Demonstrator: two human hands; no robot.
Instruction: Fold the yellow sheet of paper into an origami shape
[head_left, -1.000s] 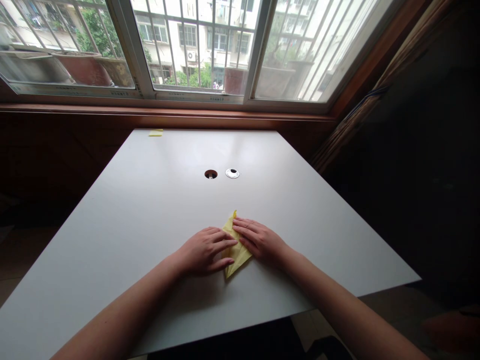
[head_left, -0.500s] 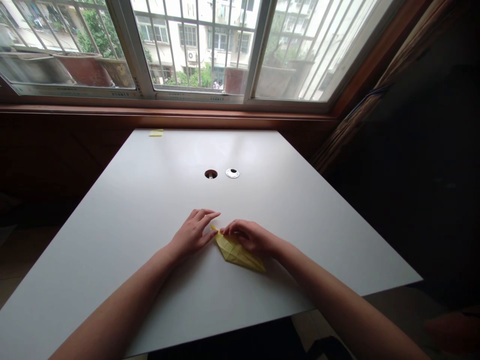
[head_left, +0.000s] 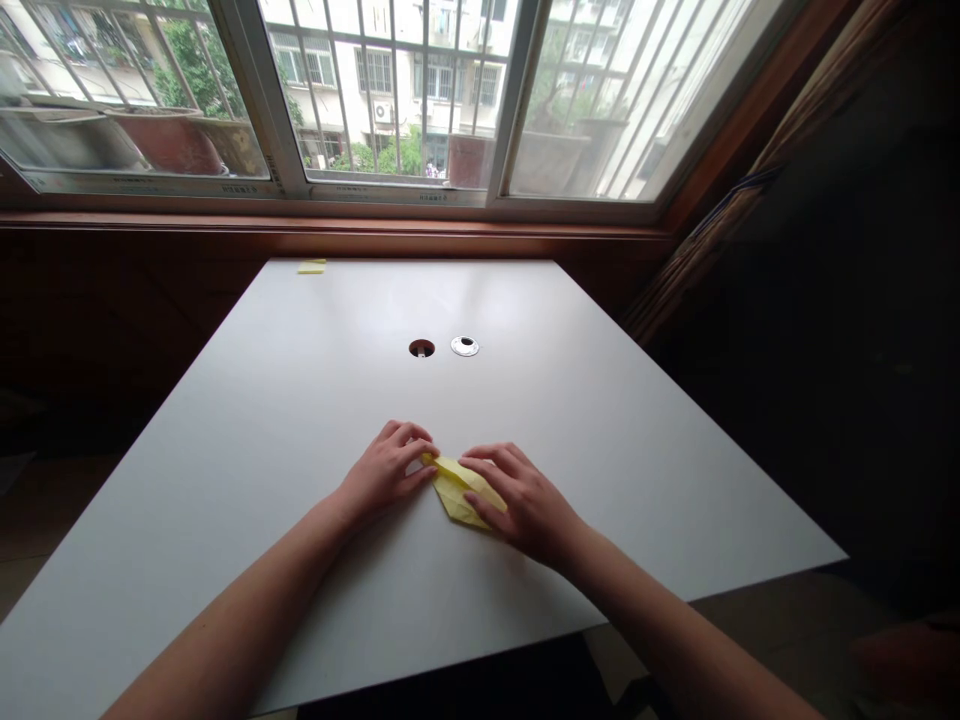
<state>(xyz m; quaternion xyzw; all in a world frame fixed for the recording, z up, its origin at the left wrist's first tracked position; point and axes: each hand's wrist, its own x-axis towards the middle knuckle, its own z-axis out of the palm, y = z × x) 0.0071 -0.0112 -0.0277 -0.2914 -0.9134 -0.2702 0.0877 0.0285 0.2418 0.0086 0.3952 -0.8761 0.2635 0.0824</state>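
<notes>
A folded yellow paper lies flat on the white table near its front edge. My left hand rests at the paper's left tip, fingers curled, with the fingertips pinching that tip. My right hand lies over the right part of the paper, fingers stretched out and pressing it down. Much of the paper is hidden under my right hand.
A round cable hole and its loose silver cap sit in the middle of the table. A small yellow paper scrap lies at the far left corner. A barred window runs behind; a dark curtain hangs at right.
The paper was turned from pointing away to lying sideways. My right hand slid from pinching its left tip to pressing flat on it. My left hand's fingers curled onto the left tip.
</notes>
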